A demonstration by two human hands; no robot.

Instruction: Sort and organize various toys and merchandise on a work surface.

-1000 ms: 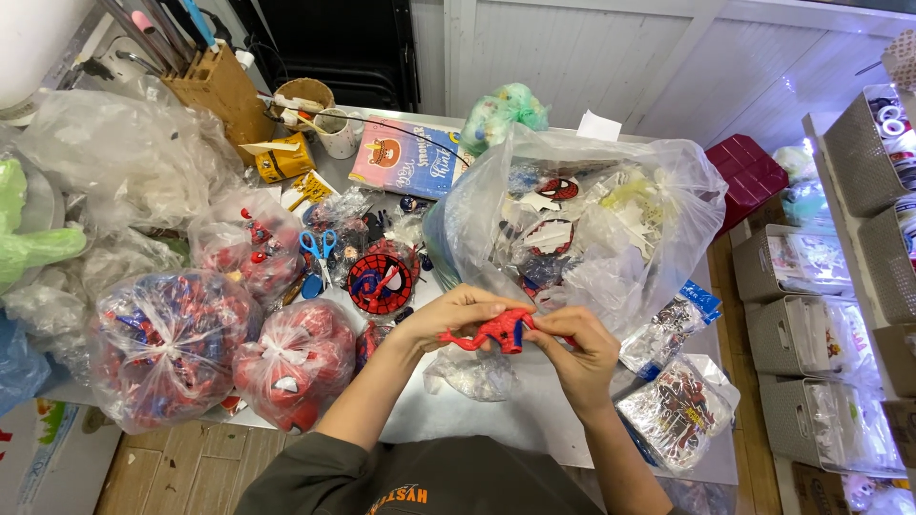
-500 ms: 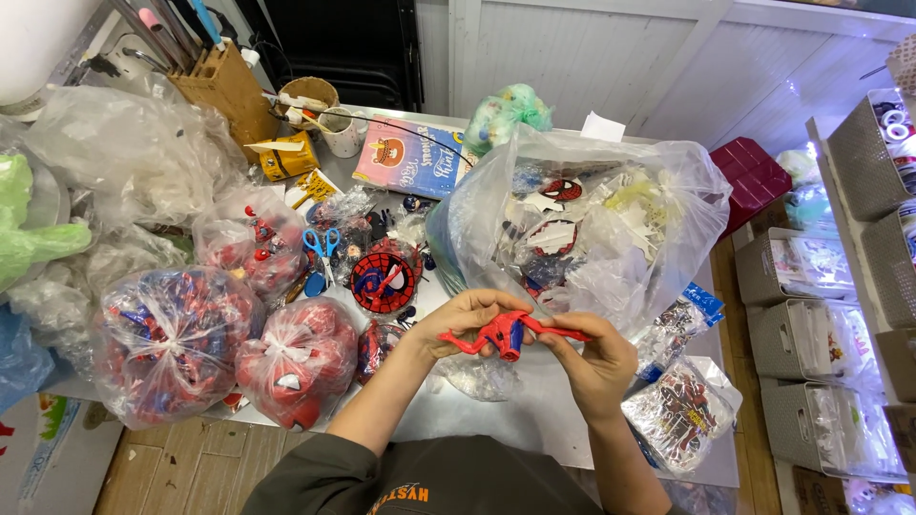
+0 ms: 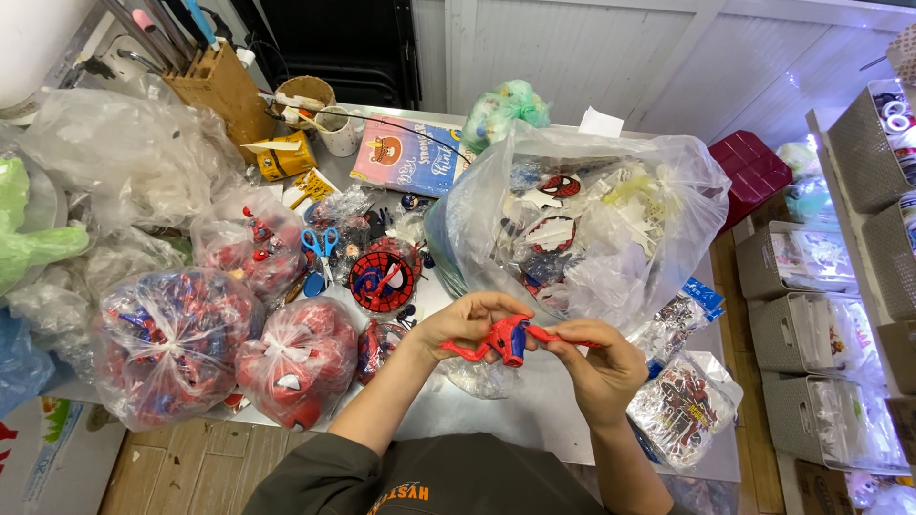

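Red-and-blue plastic toy figure (image 3: 506, 339) lies near the table's near edge, held above the white tabletop (image 3: 534, 420), its long axis running left to right, one thin red limb pointing left and another right. The left hand (image 3: 463, 324) curls closed over its left end; the right hand (image 3: 596, 367) pinches its right limb between thumb and fingers. Farther off sits a large clear plastic bag (image 3: 592, 229) of cut-outs, with tied bags of red toys (image 3: 286, 362) to the left.
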